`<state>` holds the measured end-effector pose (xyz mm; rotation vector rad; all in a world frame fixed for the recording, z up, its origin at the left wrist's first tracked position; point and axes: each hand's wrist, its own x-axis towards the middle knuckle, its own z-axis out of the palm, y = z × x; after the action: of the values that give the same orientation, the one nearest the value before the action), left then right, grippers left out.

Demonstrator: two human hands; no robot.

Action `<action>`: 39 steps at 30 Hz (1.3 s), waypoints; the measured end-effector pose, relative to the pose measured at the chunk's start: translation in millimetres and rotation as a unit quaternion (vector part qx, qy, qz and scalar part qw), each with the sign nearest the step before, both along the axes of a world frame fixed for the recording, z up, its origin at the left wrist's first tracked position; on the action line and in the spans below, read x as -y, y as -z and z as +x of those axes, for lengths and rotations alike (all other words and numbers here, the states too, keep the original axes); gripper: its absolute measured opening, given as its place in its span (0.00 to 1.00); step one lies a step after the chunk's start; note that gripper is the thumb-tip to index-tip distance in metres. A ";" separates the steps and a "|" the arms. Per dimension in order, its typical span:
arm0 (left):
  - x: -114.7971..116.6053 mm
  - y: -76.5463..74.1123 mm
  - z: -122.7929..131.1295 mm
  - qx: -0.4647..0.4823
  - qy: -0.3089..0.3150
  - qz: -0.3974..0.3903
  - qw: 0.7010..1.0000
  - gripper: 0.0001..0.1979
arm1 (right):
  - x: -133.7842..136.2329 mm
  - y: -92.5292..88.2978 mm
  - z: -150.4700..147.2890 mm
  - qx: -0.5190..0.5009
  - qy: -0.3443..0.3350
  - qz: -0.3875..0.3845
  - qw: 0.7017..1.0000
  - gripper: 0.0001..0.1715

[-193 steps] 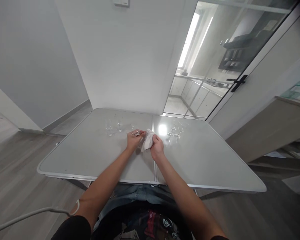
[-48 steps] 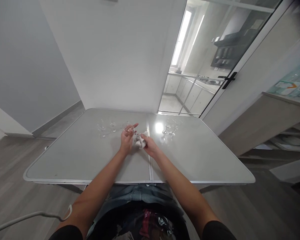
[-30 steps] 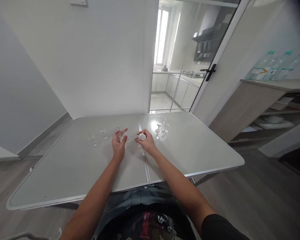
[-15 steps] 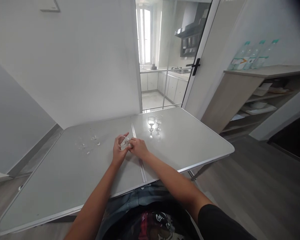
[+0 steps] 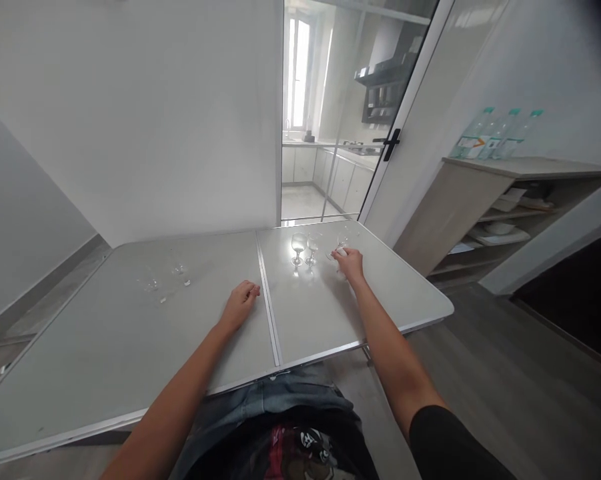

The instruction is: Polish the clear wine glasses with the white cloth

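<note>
My right hand (image 5: 349, 264) is closed on the lower part of a clear stemmed glass (image 5: 343, 239) at the right half of the table. To its left, two more stemmed glasses (image 5: 299, 245) stand close together. My left hand (image 5: 241, 301) rests near the table's metal seam, its fingers curled; whether anything is in them cannot be made out. On the left half are two faint clear glasses, one (image 5: 179, 268) farther back and one (image 5: 151, 284) nearer the left edge, with small white pieces (image 5: 163, 300) beside them.
The grey folding table (image 5: 220, 267) stands against a white wall. Behind it is a glass door with a black handle (image 5: 391, 144). At the right, plastic bottles (image 5: 503, 137) stand on a wooden shelf unit (image 5: 460, 193).
My right hand has moved away to the right and back with the glass that both hands were around. My left hand has let go of it and stayed near the seam.
</note>
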<state>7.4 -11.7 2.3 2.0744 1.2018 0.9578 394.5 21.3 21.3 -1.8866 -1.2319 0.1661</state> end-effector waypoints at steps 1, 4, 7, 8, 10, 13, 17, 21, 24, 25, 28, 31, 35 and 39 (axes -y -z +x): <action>0.0 0.4 -0.4 -0.004 -0.002 0.005 1.000 0.22 | -7.9 2.9 5.0 0.004 -0.001 -0.014 1.000 0.20; 0.4 1.5 -2.1 -0.013 -0.010 0.011 1.000 0.22 | -25.8 11.9 8.8 0.013 -0.001 -0.041 0.999 0.16; 0.6 2.1 -2.4 -0.022 -0.009 0.006 1.000 0.21 | -33.9 19.2 6.7 0.018 0.002 -0.066 0.998 0.15; 0.5 2.2 -1.9 -0.026 -0.008 0.005 1.000 0.21 | -35.0 20.9 5.7 0.019 0.002 -0.073 0.997 0.15; 0.2 2.4 -0.5 -0.035 -0.005 0.007 0.999 0.21 | -36.0 23.4 3.4 0.022 -0.003 -0.084 0.996 0.15; -0.3 2.7 1.5 -0.047 -0.003 0.011 0.999 0.22 | -35.9 25.5 -0.7 0.027 -0.013 -0.096 0.995 0.14; -0.1 3.3 2.3 -0.052 -0.003 0.010 0.999 0.22 | -34.2 25.8 -4.6 0.036 -0.020 -0.109 0.993 0.14; 0.5 2.5 2.4 -0.051 -0.003 0.007 0.999 0.22 | -31.3 23.7 -5.6 0.045 -0.024 -0.118 0.992 0.15; 0.9 1.3 2.6 -0.060 -0.003 0.011 0.998 0.22 | -29.8 21.8 -6.5 0.047 -0.027 -0.126 0.991 0.15; 1.1 1.0 2.7 -0.063 -0.003 0.013 0.998 0.22 | -29.5 21.3 -6.9 0.048 -0.028 -0.128 0.990 0.15; 1.8 0.2 2.9 -0.068 -0.003 0.014 0.998 0.22 | -29.6 20.4 -7.9 0.052 -0.029 -0.133 0.989 0.16; 2.6 -0.7 3.1 -0.068 -0.004 0.012 0.998 0.22 | -30.8 20.5 -8.0 0.057 -0.028 -0.135 0.989 0.16; 3.4 -1.8 3.2 -0.070 -0.001 0.011 0.997 0.22 | -32.6 22.3 -6.8 0.062 -0.027 -0.137 0.988 0.16; 2.9 -0.3 2.5 -0.069 0.000 0.011 0.998 0.22 | -32.9 23.9 -5.8 0.065 -0.026 -0.137 0.988 0.16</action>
<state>9.9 -14.5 2.6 2.1888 1.2653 0.8415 388.8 54.2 -2.6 -2.1304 -1.4059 0.2546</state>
